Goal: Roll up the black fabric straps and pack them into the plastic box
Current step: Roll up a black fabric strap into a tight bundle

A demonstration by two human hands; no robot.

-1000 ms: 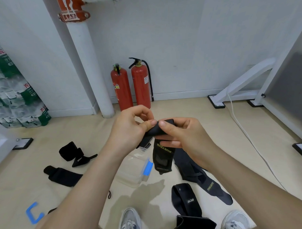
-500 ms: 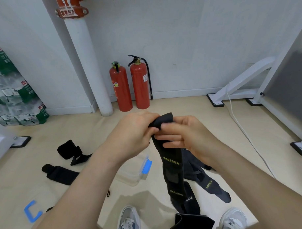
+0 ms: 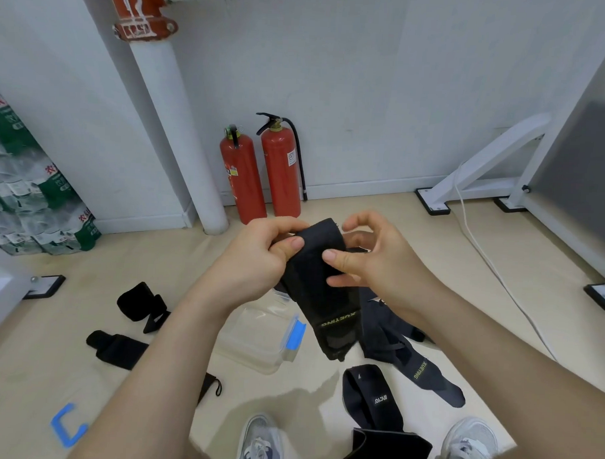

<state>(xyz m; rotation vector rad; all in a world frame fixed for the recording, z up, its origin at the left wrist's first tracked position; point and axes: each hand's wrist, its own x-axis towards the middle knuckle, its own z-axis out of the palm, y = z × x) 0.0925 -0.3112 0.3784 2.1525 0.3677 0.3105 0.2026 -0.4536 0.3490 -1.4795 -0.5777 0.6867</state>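
Both hands hold one long black fabric strap with a yellow-lettered label in the air above the floor. The left hand has its grip clamped on the strap's upper left edge, thumb pressed on the front and fingers curled behind. The right hand pinches the right edge between thumb and a lower finger, while its upper fingers arch loosely above the folded top. The strap's free end hangs down in front of the clear plastic box with a blue latch, which sits on the pale floor just below the hands. The left arm covers part of the box, and I cannot tell what lies inside.

To the left of the box lie two bundled black straps. To its right more black straps lie flat and overlapping, near a pair of grey shoes. A blue clip lies at the lower left. Two red fire extinguishers stand against the wall beside a white pipe.
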